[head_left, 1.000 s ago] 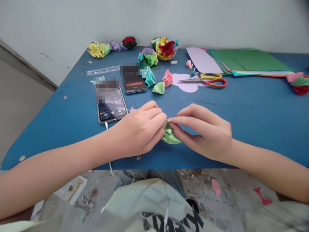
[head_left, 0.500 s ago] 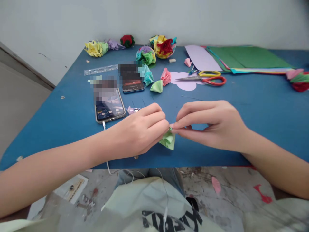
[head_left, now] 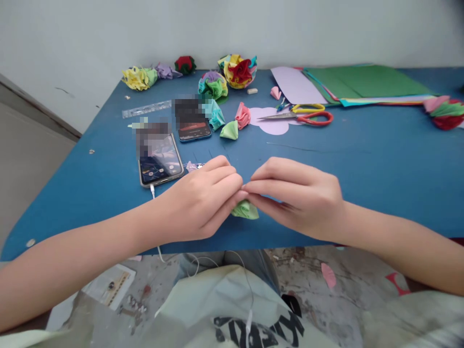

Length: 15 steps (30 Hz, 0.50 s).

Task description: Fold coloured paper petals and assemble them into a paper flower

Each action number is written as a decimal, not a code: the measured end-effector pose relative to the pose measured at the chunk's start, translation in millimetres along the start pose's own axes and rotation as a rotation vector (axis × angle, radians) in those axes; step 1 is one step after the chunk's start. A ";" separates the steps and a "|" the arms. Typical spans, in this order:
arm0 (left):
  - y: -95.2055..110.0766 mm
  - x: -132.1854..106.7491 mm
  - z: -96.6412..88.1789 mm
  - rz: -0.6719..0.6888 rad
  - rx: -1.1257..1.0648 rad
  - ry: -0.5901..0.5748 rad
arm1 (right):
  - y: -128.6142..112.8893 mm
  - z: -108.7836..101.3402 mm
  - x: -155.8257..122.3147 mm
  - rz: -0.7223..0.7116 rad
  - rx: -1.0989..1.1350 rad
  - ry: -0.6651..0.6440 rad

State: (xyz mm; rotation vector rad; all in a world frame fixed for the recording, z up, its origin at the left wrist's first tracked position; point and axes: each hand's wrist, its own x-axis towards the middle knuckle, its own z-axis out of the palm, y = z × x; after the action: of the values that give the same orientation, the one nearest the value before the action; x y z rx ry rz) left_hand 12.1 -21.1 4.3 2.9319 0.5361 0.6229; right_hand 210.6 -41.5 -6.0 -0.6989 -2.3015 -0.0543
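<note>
My left hand (head_left: pixel 212 198) is closed around a light green folded paper piece (head_left: pixel 245 210), whose pleated end pokes out below the fingers. Thumb and forefinger of my right hand (head_left: pixel 302 198) pinch at its top, touching the left fingertips; the pinched tip itself is hidden. Both hands are held over the front part of the blue table. Just beyond them lie a small light green paper cone (head_left: pixel 229 130), a pink one (head_left: pixel 242 115) and a turquoise one (head_left: pixel 216 118). A thin wire (head_left: pixel 290 146) lies behind my right hand.
Scissors (head_left: pixel 311 115) lie on a lilac flower-shaped paper (head_left: pixel 273 126). Two phones, one (head_left: pixel 163 164) with a white cable, are at left near a clear ruler (head_left: pixel 147 109). Paper flowers (head_left: pixel 240 72) and stacked coloured sheets (head_left: pixel 366 82) line the wall.
My right fingers have come closer against my left fingertips, covering the green tip that showed before. The view has shifted slightly, so the table things sit a little further left.
</note>
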 end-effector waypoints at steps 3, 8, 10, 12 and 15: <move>-2.1 -2.0 -2.4 0.085 0.144 0.008 | 0.3 -3.9 2.2 -0.013 0.019 -0.049; -5.7 -5.7 -4.2 0.274 0.402 0.069 | 3.3 -12.0 5.6 -0.031 0.131 -0.195; -4.7 -4.6 -4.2 0.256 0.398 0.075 | 2.2 -9.4 3.5 -0.095 0.016 -0.139; -2.0 -2.2 -3.3 0.154 0.303 0.053 | 0.0 -4.6 0.8 -0.175 -0.148 -0.073; 2.0 0.3 -0.6 -0.029 0.153 0.015 | -2.2 0.9 -1.1 -0.276 -0.320 -0.036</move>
State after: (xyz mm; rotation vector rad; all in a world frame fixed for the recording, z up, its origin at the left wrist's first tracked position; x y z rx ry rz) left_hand 12.8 -22.9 5.3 3.0574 0.6542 0.6274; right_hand 209.6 -43.7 -7.0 -0.5336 -2.4356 -0.5515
